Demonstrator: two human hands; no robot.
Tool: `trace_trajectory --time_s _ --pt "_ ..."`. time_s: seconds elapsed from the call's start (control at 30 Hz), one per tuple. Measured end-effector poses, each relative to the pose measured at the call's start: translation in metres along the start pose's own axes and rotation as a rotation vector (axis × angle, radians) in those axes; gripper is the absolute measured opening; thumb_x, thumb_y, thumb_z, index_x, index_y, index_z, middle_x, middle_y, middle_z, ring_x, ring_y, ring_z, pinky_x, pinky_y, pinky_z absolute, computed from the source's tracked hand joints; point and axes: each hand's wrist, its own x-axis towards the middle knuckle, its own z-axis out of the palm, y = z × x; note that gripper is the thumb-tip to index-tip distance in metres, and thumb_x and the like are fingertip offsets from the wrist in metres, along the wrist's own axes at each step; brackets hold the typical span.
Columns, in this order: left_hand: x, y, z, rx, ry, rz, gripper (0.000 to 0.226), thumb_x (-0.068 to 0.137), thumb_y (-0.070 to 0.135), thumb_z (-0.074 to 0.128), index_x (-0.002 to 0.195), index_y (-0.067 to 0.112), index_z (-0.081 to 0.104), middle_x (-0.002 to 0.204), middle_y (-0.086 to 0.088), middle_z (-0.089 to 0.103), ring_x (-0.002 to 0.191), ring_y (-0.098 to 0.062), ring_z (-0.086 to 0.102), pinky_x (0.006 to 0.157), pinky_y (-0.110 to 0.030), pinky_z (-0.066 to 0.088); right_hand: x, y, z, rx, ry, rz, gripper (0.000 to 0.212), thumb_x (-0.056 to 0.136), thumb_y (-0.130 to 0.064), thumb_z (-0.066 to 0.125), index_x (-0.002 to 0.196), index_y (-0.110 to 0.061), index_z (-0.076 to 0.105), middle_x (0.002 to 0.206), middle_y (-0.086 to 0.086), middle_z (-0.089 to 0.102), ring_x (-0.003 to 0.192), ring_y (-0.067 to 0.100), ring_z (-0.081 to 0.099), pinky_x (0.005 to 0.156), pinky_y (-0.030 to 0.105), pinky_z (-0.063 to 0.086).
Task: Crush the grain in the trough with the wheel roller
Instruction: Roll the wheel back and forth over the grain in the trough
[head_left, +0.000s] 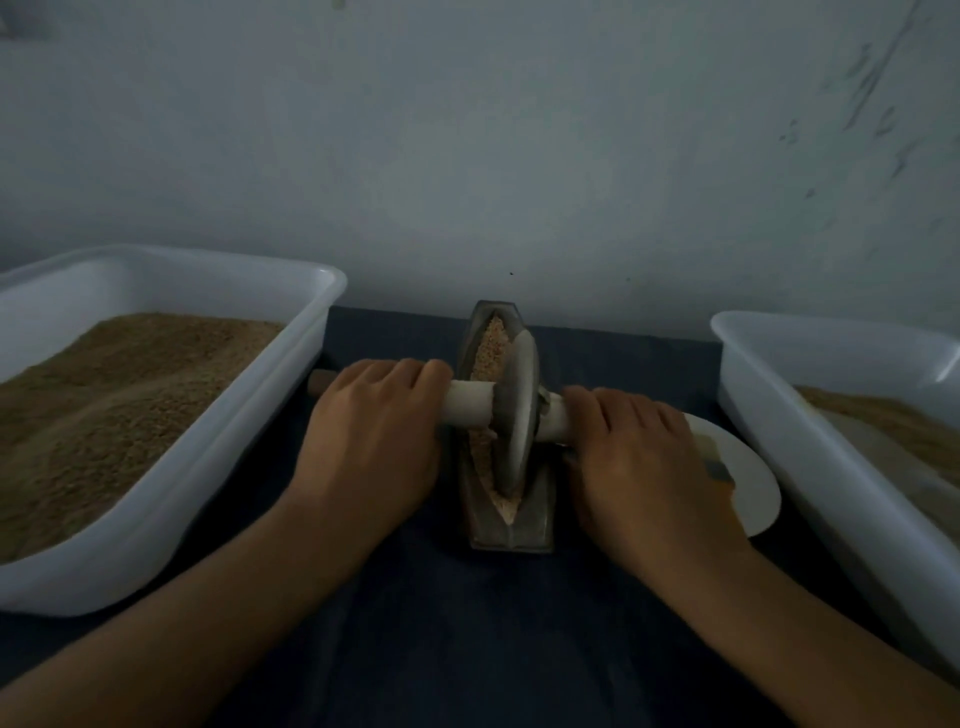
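Gripping the axle either side of the wheel roller (514, 415), my left hand (374, 431) and right hand (639, 457) curl over its pale handle, the disc standing in the metal trough (511, 530) amid grain (488, 353) near the table's far edge. White tubs (208, 467) of meal flank it at the left and right edges; a white plate (753, 483) lies under my right hand.

The left hand (376, 436) and the right hand (641, 462) are gripping the axle handle (470, 409) on either side of the wheel roller (517, 415), which is standing in the grain (488, 353) inside the metal trough (509, 530). Two white tubs (218, 457) (831, 467) of grain are flanking it on the dark surface (467, 649).
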Motion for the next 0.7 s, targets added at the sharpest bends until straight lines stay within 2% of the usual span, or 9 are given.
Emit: trace_trajectory --time_s 0.23,0.4,0.47,0.53,0.7 --pt "0.014 0.0 0.022 0.097 0.023 0.069 0.029 0.077 0.02 0.072 0.103 0.014 0.061 0.098 -0.007 0.065 0.089 -0.026 0.06 0.09 -0.042 0.044 0.018 0.01 0.025 0.054 -0.001 0.028 0.031 0.085 -0.019 0.067 0.115 -0.012 0.058 0.097 0.007 0.059 0.085 0.026 0.055 0.077 0.04 0.043" --pt "0.043 -0.014 0.051 0.126 -0.102 -0.042 0.027 0.082 0.025 0.068 0.102 0.019 0.052 0.096 -0.002 0.062 0.088 -0.025 0.06 0.082 -0.036 0.041 0.062 0.015 0.043 -0.004 0.037 0.065 0.013 0.086 -0.014 0.061 0.099 -0.015 0.057 0.086 0.004 0.058 0.078 0.027 0.054 0.067 0.034 0.025" --pt "0.056 -0.021 0.06 0.114 -0.134 -0.074 0.029 0.082 0.027 0.069 0.103 0.02 0.051 0.097 -0.003 0.062 0.088 -0.025 0.06 0.078 -0.037 0.04 0.083 0.018 0.048 -0.024 0.018 0.063 0.015 0.087 -0.017 0.06 0.102 -0.016 0.057 0.09 0.004 0.06 0.082 0.029 0.056 0.067 0.036 0.028" --pt "0.07 -0.027 0.067 0.1 -0.161 -0.096 0.032 0.082 0.031 0.068 0.107 0.021 0.05 0.102 -0.003 0.063 0.093 -0.027 0.06 0.08 -0.039 0.041 0.104 0.025 0.053 -0.021 -0.027 0.066 0.021 0.089 -0.021 0.059 0.109 -0.018 0.056 0.097 0.004 0.062 0.089 0.03 0.058 0.066 0.035 0.03" --pt "0.106 -0.029 0.076 0.155 -0.195 -0.127 0.041 0.083 0.029 0.068 0.118 0.024 0.05 0.112 -0.007 0.061 0.103 -0.03 0.056 0.084 -0.043 0.042 0.135 0.046 0.067 0.028 -0.142 0.049 0.031 0.088 -0.025 0.063 0.115 -0.016 0.05 0.1 0.008 0.061 0.085 0.03 0.06 0.059 0.033 0.042"
